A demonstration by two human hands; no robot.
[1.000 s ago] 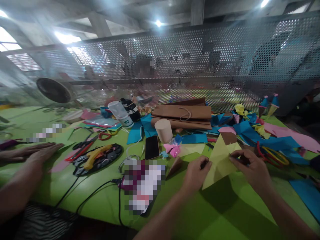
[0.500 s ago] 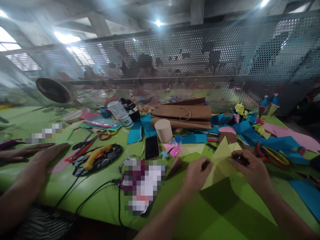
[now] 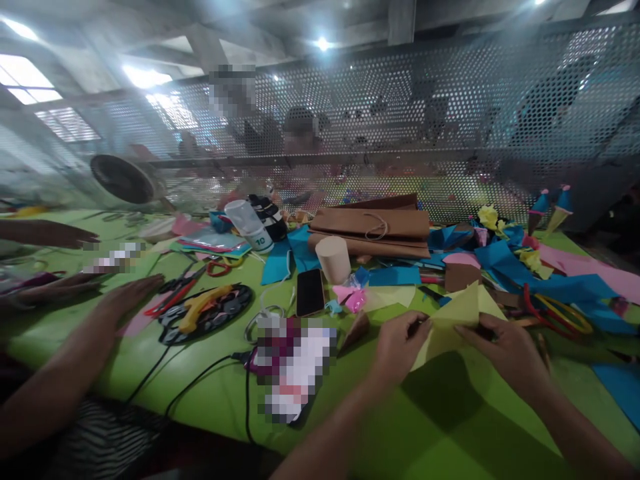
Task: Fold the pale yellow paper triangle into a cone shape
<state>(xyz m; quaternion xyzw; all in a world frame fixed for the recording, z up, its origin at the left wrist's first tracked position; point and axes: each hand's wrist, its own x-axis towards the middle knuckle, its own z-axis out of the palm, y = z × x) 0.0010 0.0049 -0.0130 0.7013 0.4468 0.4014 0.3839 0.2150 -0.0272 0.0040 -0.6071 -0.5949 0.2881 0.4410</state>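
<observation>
A yellow paper sheet (image 3: pixel 457 320) is held between both my hands just above the green table (image 3: pixel 440 427). My left hand (image 3: pixel 400 347) pinches its left edge. On the paper's right side, my right hand (image 3: pixel 505 350) has its fingers closed on the sheet. The paper lies tilted low, its point toward the far side. A small brown paper cone (image 3: pixel 356 329) lies on the table just left of my left hand.
A black phone (image 3: pixel 310 292), a beige cup (image 3: pixel 333 260), brown paper bags (image 3: pixel 373 230), red-and-yellow scissors (image 3: pixel 555 312) and blue and pink paper scraps cover the table. Another person's hand (image 3: pixel 127 297) rests flat at the left, near a yellow glue gun (image 3: pixel 200 310). Perforated screen behind.
The yellow paper has tipped down from nearly upright to lying low and flatter between my hands. The other person's hand at the left slid slightly right.
</observation>
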